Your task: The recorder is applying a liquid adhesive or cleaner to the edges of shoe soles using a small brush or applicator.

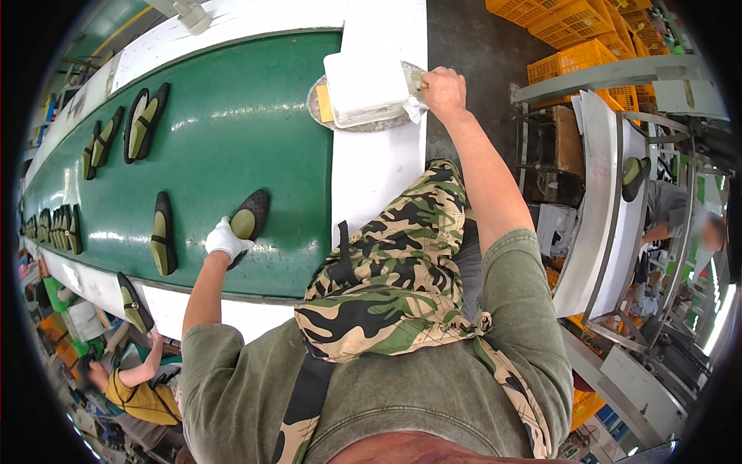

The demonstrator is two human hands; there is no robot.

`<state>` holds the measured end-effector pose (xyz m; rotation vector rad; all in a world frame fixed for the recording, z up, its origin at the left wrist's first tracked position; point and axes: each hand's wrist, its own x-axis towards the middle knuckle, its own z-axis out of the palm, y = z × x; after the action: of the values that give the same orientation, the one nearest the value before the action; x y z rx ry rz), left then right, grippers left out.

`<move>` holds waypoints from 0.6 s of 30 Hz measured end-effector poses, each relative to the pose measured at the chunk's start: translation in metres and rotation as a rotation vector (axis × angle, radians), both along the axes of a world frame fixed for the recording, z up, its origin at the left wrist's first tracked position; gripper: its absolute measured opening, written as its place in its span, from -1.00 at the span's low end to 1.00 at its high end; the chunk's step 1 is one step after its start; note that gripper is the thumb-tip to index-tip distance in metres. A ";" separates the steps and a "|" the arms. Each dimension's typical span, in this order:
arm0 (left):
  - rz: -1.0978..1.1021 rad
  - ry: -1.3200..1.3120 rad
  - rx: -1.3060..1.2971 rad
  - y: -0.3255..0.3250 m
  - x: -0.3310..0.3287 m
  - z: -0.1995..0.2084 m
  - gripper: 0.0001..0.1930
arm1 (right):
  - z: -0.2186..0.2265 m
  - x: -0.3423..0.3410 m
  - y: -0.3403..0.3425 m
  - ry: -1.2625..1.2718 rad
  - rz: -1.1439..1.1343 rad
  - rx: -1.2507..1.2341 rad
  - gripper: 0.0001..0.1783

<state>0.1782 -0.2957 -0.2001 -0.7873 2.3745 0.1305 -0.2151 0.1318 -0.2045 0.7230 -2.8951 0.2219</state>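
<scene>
My left hand, in a white glove, is closed on a dark shoe with an olive-green last inside, at the near side of the green belt. Far to the right, my bare right hand grips a brush by its handle. The brush end lies at the rim of a white plastic tub, and its bristles cannot be made out. A crumpled white scrap hangs at the tub's corner. Beneath the tub is a round metal plate.
Several more dark shoes lie along the belt to the left. At lower left a person in yellow reaches toward a shoe on the white ledge. Orange crates are stacked at upper right, beyond a metal rack.
</scene>
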 end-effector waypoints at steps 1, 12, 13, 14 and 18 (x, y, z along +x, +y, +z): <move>0.013 -0.088 0.029 -0.003 -0.005 0.002 -0.09 | 0.002 0.001 0.001 0.000 0.001 -0.001 -0.85; 0.073 -0.232 0.234 -0.042 -0.015 -0.023 -0.15 | 0.021 0.002 0.007 -0.353 -0.286 -0.181 -0.80; 0.222 -0.110 0.324 -0.043 -0.015 -0.029 -0.23 | 0.018 -0.002 0.014 -0.346 -0.296 -0.185 -0.80; 0.210 -0.104 0.321 -0.041 -0.020 -0.029 -0.23 | 0.011 -0.004 0.022 -0.425 -0.430 -0.229 -0.75; 0.660 0.386 0.899 -0.029 -0.034 -0.031 -0.45 | -0.005 0.003 0.046 -0.479 -0.749 -0.356 -0.68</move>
<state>0.1438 -0.3242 -0.2313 -1.0765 1.9244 1.5987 -0.2117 0.1782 -0.2095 -0.5457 -3.1570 0.8644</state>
